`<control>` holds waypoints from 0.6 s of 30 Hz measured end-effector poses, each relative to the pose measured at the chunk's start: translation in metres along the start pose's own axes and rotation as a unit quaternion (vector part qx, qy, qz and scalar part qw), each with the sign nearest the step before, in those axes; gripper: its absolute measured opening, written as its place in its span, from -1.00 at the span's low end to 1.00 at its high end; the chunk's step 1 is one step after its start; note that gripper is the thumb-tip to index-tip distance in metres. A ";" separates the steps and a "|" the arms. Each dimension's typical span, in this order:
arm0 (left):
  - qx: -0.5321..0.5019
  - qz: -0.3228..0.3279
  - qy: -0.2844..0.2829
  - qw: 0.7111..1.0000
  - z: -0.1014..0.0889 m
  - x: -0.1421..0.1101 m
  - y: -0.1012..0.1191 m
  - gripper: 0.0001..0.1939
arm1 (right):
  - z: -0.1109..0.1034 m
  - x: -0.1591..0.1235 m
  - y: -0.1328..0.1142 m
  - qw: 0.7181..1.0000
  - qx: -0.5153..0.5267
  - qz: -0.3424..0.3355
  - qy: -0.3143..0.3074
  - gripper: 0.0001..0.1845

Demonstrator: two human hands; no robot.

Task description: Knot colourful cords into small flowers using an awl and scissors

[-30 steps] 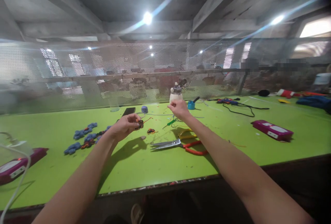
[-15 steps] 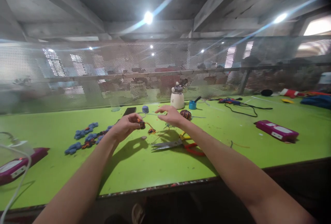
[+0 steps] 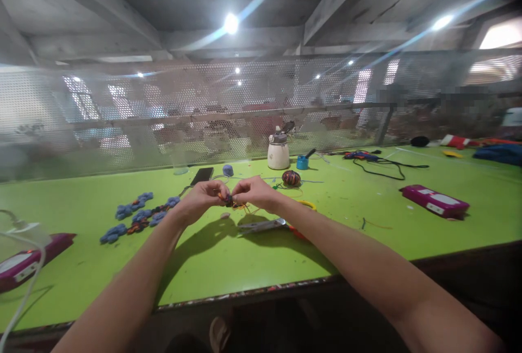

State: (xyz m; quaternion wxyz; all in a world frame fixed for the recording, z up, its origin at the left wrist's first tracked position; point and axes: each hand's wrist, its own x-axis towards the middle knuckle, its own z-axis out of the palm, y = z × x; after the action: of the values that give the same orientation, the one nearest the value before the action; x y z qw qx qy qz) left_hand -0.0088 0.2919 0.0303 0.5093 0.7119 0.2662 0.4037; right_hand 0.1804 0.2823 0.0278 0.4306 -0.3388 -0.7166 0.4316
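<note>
Dark-and-orange yarn piece apparently sits between both hands' fingertips.

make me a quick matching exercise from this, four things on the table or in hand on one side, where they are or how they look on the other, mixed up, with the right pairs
1. small yarn piece
2. scissors
3. jug
4. flower shapes

A. cream, grey lid
B. blue, lying left of both hands
C. between left hand and right hand
D. partly hidden by right forearm

Pairs: 1-C, 2-D, 3-A, 4-B
</note>
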 end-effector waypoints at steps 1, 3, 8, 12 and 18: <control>0.003 0.005 -0.004 1.000 0.000 0.000 0.001 -0.87 | -0.001 0.000 -0.001 1.000 0.014 0.005 -0.001 -0.94; 0.010 0.011 -0.013 1.000 0.002 0.000 0.002 -0.86 | -0.001 -0.001 -0.002 0.999 0.036 0.016 0.001 -0.93; 0.027 0.004 -0.035 0.999 0.008 -0.002 0.006 -0.83 | 0.002 -0.001 -0.002 0.999 0.034 0.025 0.009 -0.93; 0.035 -0.012 -0.049 0.998 0.009 -0.003 0.008 -0.85 | 0.007 0.000 0.002 0.998 -0.042 -0.006 0.035 -0.94; 0.032 -0.058 -0.085 0.994 0.010 -0.003 0.005 -0.87 | 0.008 -0.004 0.005 0.966 -0.213 -0.120 0.088 -0.93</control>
State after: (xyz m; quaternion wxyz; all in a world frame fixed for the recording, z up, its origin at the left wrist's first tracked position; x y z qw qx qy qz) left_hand -0.0018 0.2830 0.0322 0.5298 0.7429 0.2751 0.3030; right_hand 0.1753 0.2778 0.0201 0.4581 -0.3711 -0.7867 0.1830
